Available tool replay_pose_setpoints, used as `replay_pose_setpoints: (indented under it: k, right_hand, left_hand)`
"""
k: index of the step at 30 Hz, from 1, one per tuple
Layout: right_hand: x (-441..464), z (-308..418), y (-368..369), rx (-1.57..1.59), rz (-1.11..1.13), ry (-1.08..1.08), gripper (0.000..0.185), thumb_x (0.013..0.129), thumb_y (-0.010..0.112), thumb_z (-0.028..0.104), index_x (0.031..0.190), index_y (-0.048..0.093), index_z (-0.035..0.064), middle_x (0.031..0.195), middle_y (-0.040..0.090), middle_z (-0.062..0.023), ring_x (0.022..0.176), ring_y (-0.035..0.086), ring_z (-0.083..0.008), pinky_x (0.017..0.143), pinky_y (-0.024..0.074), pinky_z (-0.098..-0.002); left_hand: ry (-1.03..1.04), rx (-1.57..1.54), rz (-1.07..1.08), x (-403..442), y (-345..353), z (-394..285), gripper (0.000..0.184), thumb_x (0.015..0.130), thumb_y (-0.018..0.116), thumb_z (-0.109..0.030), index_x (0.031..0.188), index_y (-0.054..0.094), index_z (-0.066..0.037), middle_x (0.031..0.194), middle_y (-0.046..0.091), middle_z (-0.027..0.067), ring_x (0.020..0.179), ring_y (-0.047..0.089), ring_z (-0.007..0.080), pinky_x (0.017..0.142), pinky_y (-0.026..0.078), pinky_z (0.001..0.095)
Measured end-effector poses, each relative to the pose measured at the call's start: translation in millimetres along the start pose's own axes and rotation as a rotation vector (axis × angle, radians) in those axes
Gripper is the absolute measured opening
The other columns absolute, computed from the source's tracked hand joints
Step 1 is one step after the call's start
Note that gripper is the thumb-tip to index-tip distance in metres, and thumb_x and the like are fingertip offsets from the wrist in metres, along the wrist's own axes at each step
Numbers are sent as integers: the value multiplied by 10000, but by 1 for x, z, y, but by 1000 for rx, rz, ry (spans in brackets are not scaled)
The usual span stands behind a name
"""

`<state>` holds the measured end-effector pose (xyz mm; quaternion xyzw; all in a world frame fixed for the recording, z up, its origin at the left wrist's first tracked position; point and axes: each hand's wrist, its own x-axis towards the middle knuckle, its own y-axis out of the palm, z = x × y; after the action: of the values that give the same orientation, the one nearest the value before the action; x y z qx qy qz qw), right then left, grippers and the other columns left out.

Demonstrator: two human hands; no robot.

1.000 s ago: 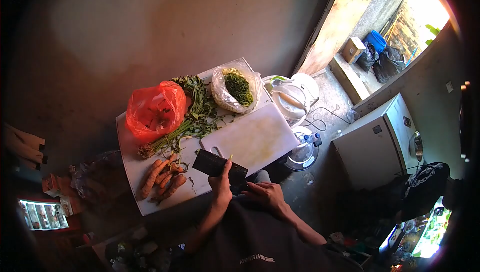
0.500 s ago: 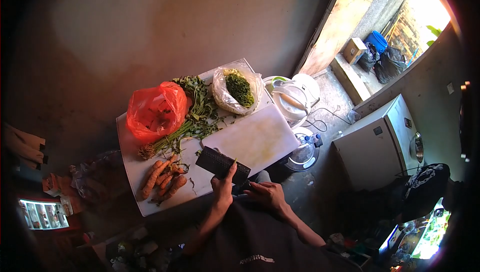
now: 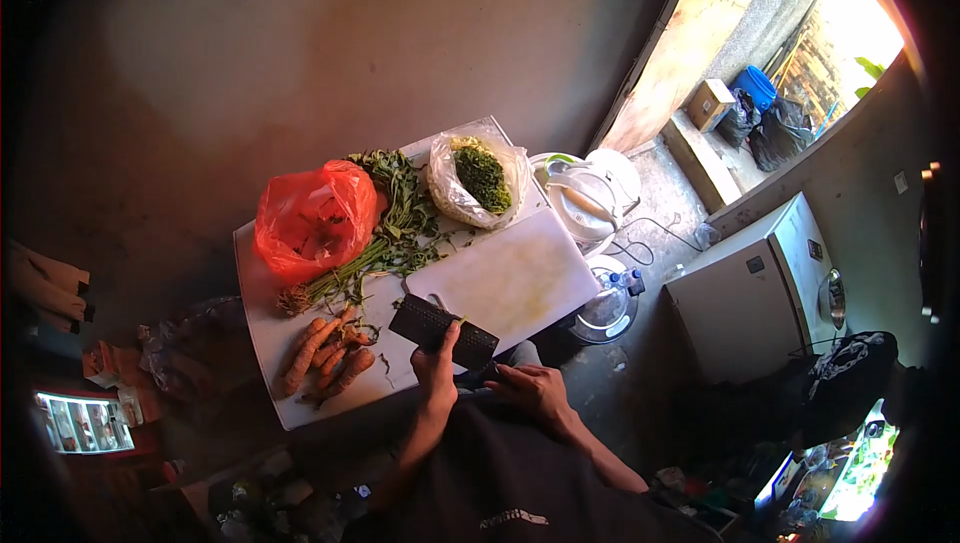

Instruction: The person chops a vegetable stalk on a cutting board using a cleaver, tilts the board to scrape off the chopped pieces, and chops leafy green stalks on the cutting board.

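Note:
A dark, wide-bladed cleaver (image 3: 441, 328) is held close to my body over the table's near edge. My left hand (image 3: 437, 368) is closed on its blade from below, with the thumb against the face. My right hand (image 3: 533, 385) grips the handle end, which the fingers mostly hide. Just beyond the blade lies a white cutting board (image 3: 510, 278) with a yellowish stain. Several carrots (image 3: 328, 353) are heaped left of the cleaver. Leafy green stalks (image 3: 395, 208) lie between a red plastic bag (image 3: 315, 221) and a clear bag of chopped greens (image 3: 480, 180).
The white table (image 3: 262, 338) stands against a wall. Right of it are a white basin (image 3: 580, 203) and a round clear-lidded appliance (image 3: 607, 303) on the floor. A small white fridge (image 3: 740, 288) stands farther right, below a doorway with a cardboard box (image 3: 709, 105) and black bags.
The cleaver dipped slightly toward the right, then shifted a little back left. My left hand moved slightly along the blade. My right hand stayed at the handle.

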<state>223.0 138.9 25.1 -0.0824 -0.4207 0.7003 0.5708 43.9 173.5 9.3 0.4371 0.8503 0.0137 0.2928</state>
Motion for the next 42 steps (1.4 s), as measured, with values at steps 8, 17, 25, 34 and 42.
replay_pose_setpoints:
  k: [8, 17, 25, 34, 42]
  right_hand:
    - [-7, -2, 8, -29, 3, 10, 323, 750, 841, 312, 938, 760, 62, 719, 700, -79, 618, 691, -219, 534, 544, -322]
    - [-1, 9, 11, -15, -23, -17, 309, 756, 840, 299, 947, 765, 69, 701, 692, -83, 592, 685, -228, 511, 537, -325]
    - [8, 11, 8, -29, -11, -19, 304, 759, 836, 284, 940, 759, 52, 697, 687, -87, 586, 681, -227, 507, 531, -326]
    - [7, 1, 11, -36, -67, 57, 347, 752, 843, 300, 951, 760, 28, 722, 703, -111, 596, 690, -233, 531, 546, -322]
    - [7, -16, 3, -50, -196, 223, 326, 782, 833, 269, 960, 759, 6, 760, 720, -139, 610, 702, -238, 565, 547, -319]
  left_hand:
    - [-19, 122, 82, -5, -12, 2, 317, 834, 809, -215, 1026, 721, 22, 999, 718, 62, 886, 645, 122, 790, 504, 295]
    - [-7, 111, 76, -10, -18, 0, 345, 842, 803, -242, 1042, 721, 27, 1018, 721, 55, 899, 642, 121, 817, 494, 299]
    - [-15, 142, 105, -17, -17, -1, 242, 864, 783, -225, 932, 742, 4, 915, 721, 21, 838, 601, 85, 757, 458, 271]
    - [-12, 176, 167, -6, -22, 10, 218, 874, 777, -227, 894, 740, -13, 839, 696, -5, 780, 567, 59, 711, 444, 251]
    - [62, 98, 195, 8, -23, 3, 264, 897, 749, -191, 1037, 723, 31, 906, 714, 27, 833, 624, 82, 797, 474, 229]
